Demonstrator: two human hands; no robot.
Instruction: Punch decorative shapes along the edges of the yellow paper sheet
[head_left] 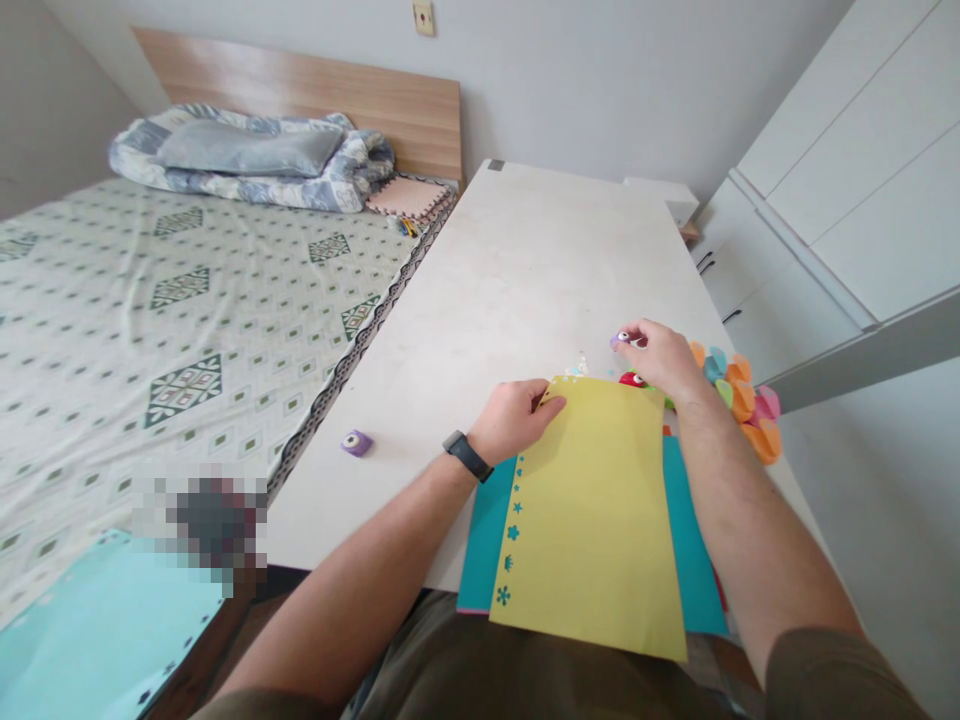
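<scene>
The left hand [516, 416] pinches paper [592, 510], the right hand [661, 352] grips a punch [619, 340]; paper looks light, easily creased, best held at the edge beside left hand

White table [525, 260]: purple punch [356, 443], eight o'clock; teal paper [486, 530], six; bright-coloured pieces [742, 400], four; small scraps [582, 366], near centre.

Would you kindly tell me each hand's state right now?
Left hand: closed, pinching the yellow paper sheet.
Right hand: closed, holding a small purple-and-white punch.
</scene>
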